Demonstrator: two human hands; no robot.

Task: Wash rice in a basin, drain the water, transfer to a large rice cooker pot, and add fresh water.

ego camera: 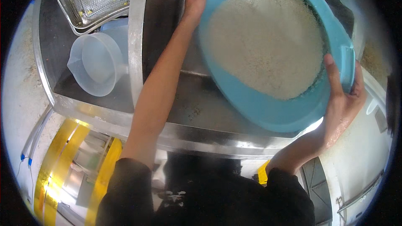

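Both my hands grip a large light-blue plastic basin [251,113] above the right sink bowl. In it lies a broad mass of pale wet grains that look like rice [267,44], with a little water showing along the right edge. My left hand [196,1] holds the basin's rim at the upper left, thumb on top. On the right side, my right hand [344,99] clasps the basin near its handle, with one finger or thumb over the inner wall. The basin looks tilted. Its underside is hidden.
The stainless-steel sink [194,103] has a metal divider [138,37] left of my left forearm. Beyond it, in the left bowl, stand a translucent plastic measuring jug [97,66] and a wire-mesh metal basket [100,0] with yellow scraps. A blue container [116,26] shows partly behind the jug.
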